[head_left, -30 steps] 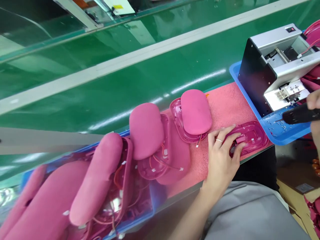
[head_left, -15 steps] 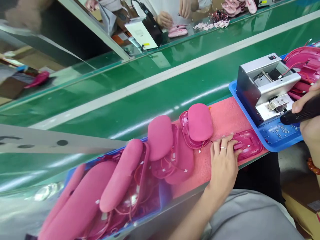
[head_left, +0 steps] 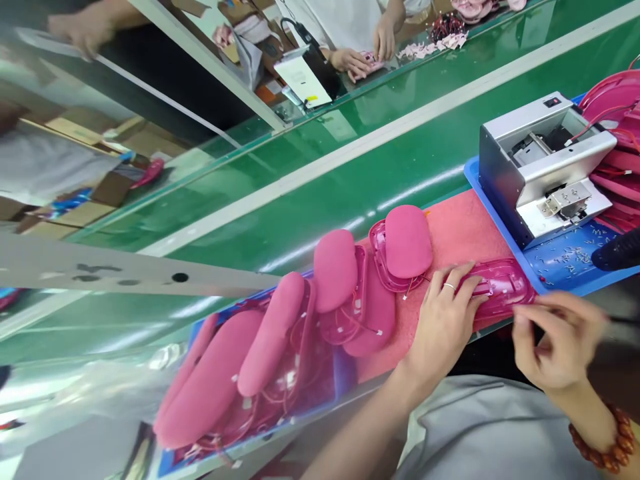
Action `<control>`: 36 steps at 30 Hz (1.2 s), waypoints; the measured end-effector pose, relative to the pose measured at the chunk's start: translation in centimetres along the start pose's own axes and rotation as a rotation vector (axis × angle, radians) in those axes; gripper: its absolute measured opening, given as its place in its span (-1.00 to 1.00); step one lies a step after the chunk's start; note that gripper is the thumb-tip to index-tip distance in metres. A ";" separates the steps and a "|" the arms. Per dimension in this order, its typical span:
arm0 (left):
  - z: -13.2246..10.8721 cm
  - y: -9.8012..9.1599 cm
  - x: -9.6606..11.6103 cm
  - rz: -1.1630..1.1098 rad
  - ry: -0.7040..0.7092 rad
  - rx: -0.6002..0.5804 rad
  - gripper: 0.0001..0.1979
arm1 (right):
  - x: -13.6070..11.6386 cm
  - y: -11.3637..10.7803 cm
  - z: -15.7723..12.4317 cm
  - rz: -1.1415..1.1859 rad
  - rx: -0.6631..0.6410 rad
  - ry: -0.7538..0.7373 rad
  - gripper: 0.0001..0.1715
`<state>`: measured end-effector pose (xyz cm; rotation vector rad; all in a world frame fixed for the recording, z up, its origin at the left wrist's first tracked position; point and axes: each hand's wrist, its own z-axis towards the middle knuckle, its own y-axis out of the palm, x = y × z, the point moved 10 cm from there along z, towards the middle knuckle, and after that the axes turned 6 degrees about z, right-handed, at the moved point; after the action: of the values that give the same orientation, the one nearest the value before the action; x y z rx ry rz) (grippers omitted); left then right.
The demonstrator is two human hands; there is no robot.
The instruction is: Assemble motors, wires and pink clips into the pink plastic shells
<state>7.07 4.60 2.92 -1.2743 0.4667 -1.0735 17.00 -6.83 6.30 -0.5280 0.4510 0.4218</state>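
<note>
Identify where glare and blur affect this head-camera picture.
Head view: bright glare streaks run along the glossy green conveyor belt; head view: the right hand looks slightly soft, as if moving; head view: the left hand appears sharper, its ring clearly readable.

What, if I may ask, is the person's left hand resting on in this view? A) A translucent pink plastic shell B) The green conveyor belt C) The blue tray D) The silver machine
A: the left hand lies with its fingers across the translucent pink plastic shell, which sits on the pink mat.
</note>
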 end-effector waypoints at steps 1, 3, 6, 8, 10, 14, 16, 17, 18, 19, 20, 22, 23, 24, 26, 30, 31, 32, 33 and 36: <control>-0.2 -0.3 -0.3 -0.026 -0.007 0.023 -0.77 | 0.1 1.8 0.1 0.046 -0.114 0.028 -0.79; -0.7 -1.1 -1.0 -0.064 -0.044 0.086 -0.75 | 0.9 4.8 0.4 0.128 -0.316 0.064 -0.80; -1.6 -1.9 -1.8 -0.100 -0.103 0.169 -0.89 | 2.0 6.9 1.0 0.163 -0.496 0.023 -0.64; -2.0 -1.9 -1.9 -0.122 -0.100 0.186 -0.89 | 2.2 7.3 1.2 0.149 -0.581 -0.036 -0.52; -2.2 -1.7 -1.7 -0.133 -0.079 0.190 -0.88 | 1.9 7.4 1.3 0.127 -0.636 -0.092 -0.46; -2.5 -1.5 -1.4 -0.126 -0.041 0.208 -0.86 | 0.9 7.1 1.3 0.101 -0.680 -0.204 -0.55; -2.6 -1.5 -1.3 -0.120 -0.027 0.208 -0.83 | 0.8 7.0 1.2 0.105 -0.673 -0.229 -0.62; -2.7 -1.5 -1.2 -0.117 -0.025 0.205 -0.82 | 0.9 6.9 1.0 0.111 -0.665 -0.232 -0.64; -2.7 -1.5 -1.2 -0.115 -0.027 0.201 -0.81 | 1.0 6.8 0.9 0.118 -0.655 -0.234 -0.66; -2.7 -1.5 -1.2 -0.115 -0.031 0.196 -0.81 | 1.0 6.8 0.8 0.122 -0.641 -0.234 -0.68; -2.7 -1.5 -1.2 -0.117 -0.036 0.192 -0.81 | 1.1 6.7 0.7 0.127 -0.622 -0.231 -0.72; -2.6 -1.4 -1.2 -0.125 -0.045 0.184 -0.83 | 1.1 6.0 1.2 0.133 -0.541 -0.207 -0.78; -2.5 -1.4 -1.3 -0.128 -0.050 0.179 -0.84 | 1.0 5.6 1.6 0.136 -0.493 -0.186 -0.78; -2.4 -1.4 -1.4 -0.131 -0.054 0.173 -0.85 | 1.0 5.1 2.0 0.138 -0.450 -0.159 -0.76; -2.1 -1.4 -1.6 -0.136 -0.063 0.158 -0.87 | 1.0 4.2 2.9 0.130 -0.365 -0.096 -0.73; -1.5 -2.2 -1.8 -0.148 -0.067 0.105 -0.89 | 0.9 2.3 2.9 -0.024 -0.250 -0.026 -0.72; -1.4 -2.5 -1.7 -0.149 -0.072 0.095 -0.90 | 0.8 2.1 2.5 -0.092 -0.241 -0.027 -0.71; -1.2 -3.0 -1.7 -0.146 -0.080 0.091 -0.90 | 0.7 1.9 1.9 -0.160 -0.235 -0.032 -0.70; -1.0 -3.4 -1.6 -0.134 -0.088 0.091 -0.91 | 0.7 1.8 1.4 -0.220 -0.230 -0.030 -0.70; 0.0 -3.9 -0.9 -0.045 -0.080 0.042 -0.89 | 1.3 1.8 0.0 -0.305 -0.231 0.027 -0.73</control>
<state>5.20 5.64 6.31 -1.2901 0.3550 -1.0605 17.21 -5.08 4.97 -0.8141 0.3420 0.1740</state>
